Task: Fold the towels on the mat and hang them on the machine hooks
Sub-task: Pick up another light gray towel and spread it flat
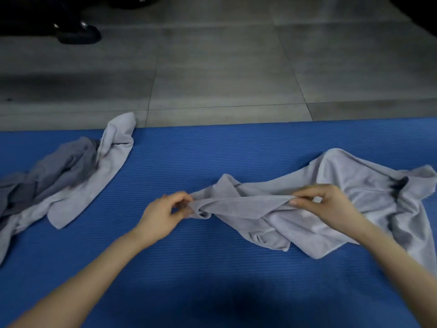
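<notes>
Working a crumpled light grey terry towel [354, 185], right of centre on a blue ribbed foam mat [165, 162] that spans the lower half of the frame. Pinching one hem of it with both hands, pulled into a straight band between them.

Left hand [163, 214], centre of frame: thumb and fingers curled, nipping the bunched left end of the hem.

Right hand [328, 204], right of centre: thumb and forefinger clamped on the other end, remaining fingers loosely bent.

Rest of that towel heaped and wrinkled behind and below the right hand, spilling toward the right edge. Small dark patch near its upper right, cannot tell what.

Left of frame, well apart: second light grey towel [99, 181], rumpled, far corner poking past the mat's back edge onto grey tiled floor [212, 67]. Darker grey towel [54, 171] bunched up and overlapping it on the left side.

Upper left: black shoe [79, 34] on the tiles.

All three towels unfolded.
</notes>
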Motion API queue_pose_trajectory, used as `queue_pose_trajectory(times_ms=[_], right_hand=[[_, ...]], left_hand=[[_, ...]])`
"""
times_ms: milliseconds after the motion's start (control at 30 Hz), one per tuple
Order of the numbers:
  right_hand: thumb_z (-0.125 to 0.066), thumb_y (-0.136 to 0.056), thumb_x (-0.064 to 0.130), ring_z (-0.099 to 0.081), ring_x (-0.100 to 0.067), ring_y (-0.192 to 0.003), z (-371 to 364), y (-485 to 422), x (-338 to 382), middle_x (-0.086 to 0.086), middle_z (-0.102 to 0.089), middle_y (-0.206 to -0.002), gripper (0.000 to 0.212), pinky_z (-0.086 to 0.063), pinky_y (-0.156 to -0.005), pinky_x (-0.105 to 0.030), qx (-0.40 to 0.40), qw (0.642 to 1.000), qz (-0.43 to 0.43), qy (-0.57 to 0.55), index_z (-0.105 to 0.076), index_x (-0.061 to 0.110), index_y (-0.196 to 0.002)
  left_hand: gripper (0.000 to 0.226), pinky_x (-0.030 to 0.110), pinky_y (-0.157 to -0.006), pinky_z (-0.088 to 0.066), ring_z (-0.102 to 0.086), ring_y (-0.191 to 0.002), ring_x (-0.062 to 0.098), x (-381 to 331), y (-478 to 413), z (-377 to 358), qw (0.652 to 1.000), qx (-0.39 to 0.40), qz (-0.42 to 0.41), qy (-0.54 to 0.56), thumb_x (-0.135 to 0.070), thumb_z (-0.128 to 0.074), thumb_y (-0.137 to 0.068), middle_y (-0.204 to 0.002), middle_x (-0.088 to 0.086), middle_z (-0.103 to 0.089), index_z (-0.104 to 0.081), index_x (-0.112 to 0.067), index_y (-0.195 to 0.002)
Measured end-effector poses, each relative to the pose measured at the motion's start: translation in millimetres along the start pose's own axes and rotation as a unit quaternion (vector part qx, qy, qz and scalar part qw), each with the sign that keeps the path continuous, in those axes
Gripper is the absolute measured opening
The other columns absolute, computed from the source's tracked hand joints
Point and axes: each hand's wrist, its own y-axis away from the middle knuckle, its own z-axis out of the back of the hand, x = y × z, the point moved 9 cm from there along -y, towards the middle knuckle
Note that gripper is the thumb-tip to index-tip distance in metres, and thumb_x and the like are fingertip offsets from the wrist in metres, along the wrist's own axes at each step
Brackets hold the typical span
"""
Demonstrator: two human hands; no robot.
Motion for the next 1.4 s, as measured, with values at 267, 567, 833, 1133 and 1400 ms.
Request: queue_pose_trajectory(times_ms=[267, 567, 833, 1133, 1400], right_hand=[[-0.074, -0.063, 0.022, -0.065, -0.005, -0.060, 38.9, 8.8, 109.5, -0.004, -0.074, -0.071, 0.014, -0.049, -0.056, -0.013, 0.176, 0.981, -0.021, -0.084, -0.079, 0.014, -0.074], [-0.064, -0.088, 0.023, -0.064, -0.019, -0.097, 29.0, -141.6, 82.1, -0.003, -0.072, -0.098, 0.014, -0.047, -0.081, -0.030, 0.043, 0.980, -0.021, 0.194, -0.073, 0.015, -0.095], [-0.061, -0.085, 0.024, -0.060, -0.032, -0.103, -40.3, -105.7, 47.3, -0.007, -0.066, -0.111, 0.031, -0.036, -0.091, -0.038, -0.088, 0.928, 0.096, 0.350, -0.066, 0.020, -0.115], [-0.053, -0.077, 0.039, -0.051, -0.020, -0.090, -168.7, 102.8, -30.3, 0.002, -0.068, -0.101, 0.030, -0.046, -0.082, -0.034, 0.013, 0.885, 0.258, 0.387, -0.065, 0.022, -0.098], [-0.054, -0.074, 0.040, -0.048, -0.018, -0.089, -164.2, 99.7, -38.5, 0.002, -0.068, -0.099, 0.027, -0.038, -0.083, -0.034, -0.049, 0.883, 0.270, 0.381, -0.074, 0.023, -0.083]], left_hand=[[0.039, 0.028, -0.079, -0.048, -0.060, -0.084, 0.025, -104.0, 43.2, 99.5, 0.950, 0.218, 0.046, 0.218, -0.040, -0.081, -0.062, -0.089, 0.019, -0.066, -0.066, -0.014, -0.087], [0.006, 0.023, -0.065, -0.042, -0.057, -0.072, 0.020, -61.0, -72.9, 143.4, 0.985, -0.024, 0.128, -0.117, -0.017, -0.058, -0.090, -0.075, 0.002, -0.059, -0.063, -0.014, -0.090], [0.029, 0.041, -0.085, -0.046, -0.054, -0.104, 0.035, 52.9, -55.1, 88.5, 0.954, -0.133, 0.171, -0.207, -0.025, -0.055, -0.090, -0.115, 0.017, -0.057, -0.056, -0.014, -0.117], [0.048, 0.037, -0.083, -0.054, -0.049, -0.112, 0.023, 69.6, 84.2, -54.3, 0.942, 0.042, -0.049, -0.330, -0.054, -0.045, -0.075, -0.118, 0.002, -0.061, -0.064, -0.028, -0.110], [0.068, 0.048, -0.087, -0.048, -0.046, -0.128, 0.030, 113.4, 117.9, -61.1, 0.915, 0.113, 0.043, -0.386, -0.068, -0.031, -0.078, -0.144, 0.002, -0.043, -0.044, -0.035, -0.136]])
